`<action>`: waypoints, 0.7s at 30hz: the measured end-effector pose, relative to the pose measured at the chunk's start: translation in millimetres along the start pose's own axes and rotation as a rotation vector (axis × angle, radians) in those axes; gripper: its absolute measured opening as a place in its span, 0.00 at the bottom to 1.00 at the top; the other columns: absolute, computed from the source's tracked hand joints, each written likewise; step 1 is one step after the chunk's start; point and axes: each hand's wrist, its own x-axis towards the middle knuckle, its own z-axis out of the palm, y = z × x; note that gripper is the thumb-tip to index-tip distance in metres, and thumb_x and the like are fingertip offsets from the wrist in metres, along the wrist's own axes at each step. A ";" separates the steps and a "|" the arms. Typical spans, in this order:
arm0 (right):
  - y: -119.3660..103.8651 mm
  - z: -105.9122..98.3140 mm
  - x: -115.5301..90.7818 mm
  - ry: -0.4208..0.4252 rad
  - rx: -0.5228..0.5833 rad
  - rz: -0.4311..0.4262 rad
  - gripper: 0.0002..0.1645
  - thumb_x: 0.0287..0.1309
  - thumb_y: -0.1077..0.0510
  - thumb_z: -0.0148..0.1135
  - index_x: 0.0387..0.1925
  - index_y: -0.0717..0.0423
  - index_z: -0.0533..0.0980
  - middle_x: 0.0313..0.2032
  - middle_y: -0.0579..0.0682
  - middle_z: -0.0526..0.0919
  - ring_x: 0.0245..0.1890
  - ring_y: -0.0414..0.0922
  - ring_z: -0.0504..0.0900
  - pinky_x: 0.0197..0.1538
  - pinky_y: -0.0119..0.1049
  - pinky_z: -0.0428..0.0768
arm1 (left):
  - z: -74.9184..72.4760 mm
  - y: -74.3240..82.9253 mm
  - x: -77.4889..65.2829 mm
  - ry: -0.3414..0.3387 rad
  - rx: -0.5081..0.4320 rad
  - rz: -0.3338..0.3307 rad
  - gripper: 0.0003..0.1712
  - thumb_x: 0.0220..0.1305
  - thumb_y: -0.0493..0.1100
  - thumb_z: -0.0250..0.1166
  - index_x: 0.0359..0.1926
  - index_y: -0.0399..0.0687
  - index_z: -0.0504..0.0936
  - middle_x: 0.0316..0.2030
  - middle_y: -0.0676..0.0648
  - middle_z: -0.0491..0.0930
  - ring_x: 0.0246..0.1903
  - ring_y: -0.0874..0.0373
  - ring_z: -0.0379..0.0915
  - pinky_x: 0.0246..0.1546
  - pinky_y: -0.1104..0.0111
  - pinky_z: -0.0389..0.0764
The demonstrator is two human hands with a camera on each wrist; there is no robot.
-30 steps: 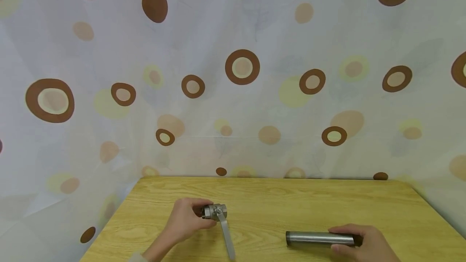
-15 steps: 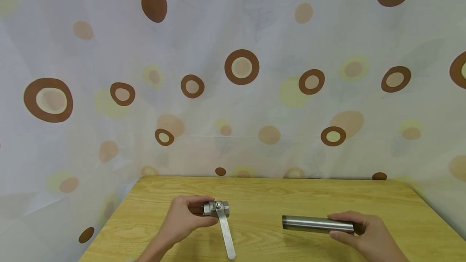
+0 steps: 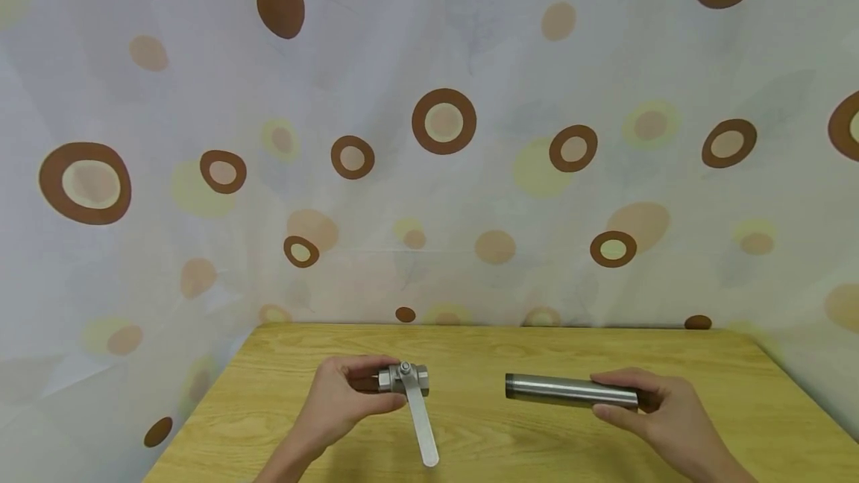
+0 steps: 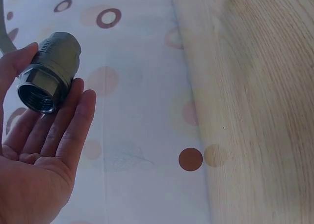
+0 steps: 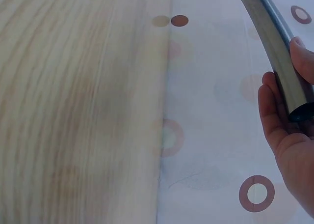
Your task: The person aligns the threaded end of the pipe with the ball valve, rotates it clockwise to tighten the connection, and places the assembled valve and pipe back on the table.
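Markings point(image 4: 46, 46) on the valve point(image 4: 58, 61) are too blurred to read.

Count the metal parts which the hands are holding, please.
2: a lever valve in the left hand, and a pipe in the right hand. Smaller parts could be hidden.

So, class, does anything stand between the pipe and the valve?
Nothing visible does. The left hand holds the valve, the right hand holds the pipe, and the head view shows an open gap between the two, above the table.
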 end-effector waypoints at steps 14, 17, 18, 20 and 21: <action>-12.3 7.4 6.1 -0.026 0.093 -0.093 0.21 0.56 0.69 0.77 0.53 0.61 0.87 0.45 0.43 0.90 0.36 0.42 0.88 0.31 0.35 0.86 | 1.7 -0.3 1.3 -0.046 -0.085 0.015 0.28 0.56 0.33 0.80 0.58 0.30 0.85 0.50 0.35 0.87 0.45 0.46 0.88 0.45 0.59 0.89; -15.7 9.5 8.9 -0.033 0.105 -0.117 0.21 0.56 0.69 0.77 0.53 0.61 0.87 0.45 0.44 0.90 0.36 0.42 0.88 0.31 0.35 0.86 | 3.0 -2.0 3.1 -0.051 -0.094 0.005 0.28 0.55 0.32 0.80 0.58 0.29 0.85 0.50 0.35 0.87 0.45 0.46 0.88 0.46 0.59 0.89; -16.9 10.4 9.8 -0.036 0.113 -0.129 0.21 0.56 0.69 0.77 0.53 0.61 0.87 0.46 0.44 0.90 0.36 0.42 0.88 0.31 0.35 0.85 | 3.4 -2.6 3.6 -0.050 -0.098 0.001 0.28 0.55 0.32 0.80 0.58 0.29 0.85 0.50 0.35 0.87 0.45 0.46 0.88 0.46 0.60 0.89; -19.0 12.4 11.7 -0.048 0.140 -0.156 0.22 0.55 0.71 0.77 0.53 0.62 0.87 0.45 0.45 0.90 0.35 0.42 0.88 0.31 0.36 0.86 | 4.1 -3.7 4.5 -0.048 -0.101 -0.004 0.29 0.55 0.33 0.80 0.58 0.28 0.85 0.49 0.35 0.87 0.45 0.47 0.88 0.46 0.60 0.89; -19.7 13.4 12.5 -0.055 0.152 -0.172 0.22 0.55 0.71 0.77 0.53 0.63 0.87 0.45 0.46 0.90 0.36 0.42 0.88 0.32 0.36 0.86 | 4.3 -4.3 5.0 -0.047 -0.103 -0.007 0.29 0.55 0.33 0.80 0.58 0.28 0.85 0.49 0.35 0.87 0.45 0.47 0.88 0.46 0.60 0.89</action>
